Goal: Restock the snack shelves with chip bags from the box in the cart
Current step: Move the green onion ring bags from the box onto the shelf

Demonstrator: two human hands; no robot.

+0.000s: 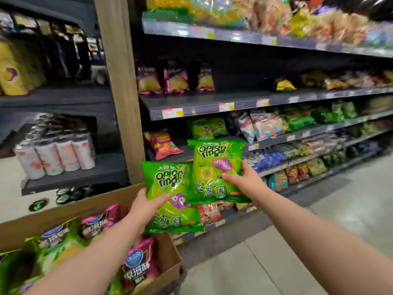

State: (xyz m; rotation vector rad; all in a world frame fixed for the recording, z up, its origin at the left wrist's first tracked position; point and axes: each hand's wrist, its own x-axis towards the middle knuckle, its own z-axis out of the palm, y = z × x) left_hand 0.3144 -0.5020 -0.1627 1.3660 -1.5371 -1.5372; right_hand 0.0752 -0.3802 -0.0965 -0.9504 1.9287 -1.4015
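Observation:
I hold two green Onion Rings bags in front of the snack shelves. My left hand (146,204) grips the lower bag (170,209) by its left edge. Gripping the upper bag (214,158) at its right side is my right hand (242,177). The upper bag overlaps the lower one. Matching green bags (205,127) stand on the third shelf (297,136) just behind. The cardboard box (168,258) sits at lower left with pink and green chip bags (140,262) inside.
A wooden post (119,81) splits the shelving. Pink-and-yellow bags (174,79) stand on the shelf above. White cans (55,156) fill the left unit. Lower shelves run off to the right with mixed snacks. Grey floor (297,241) lies at lower right.

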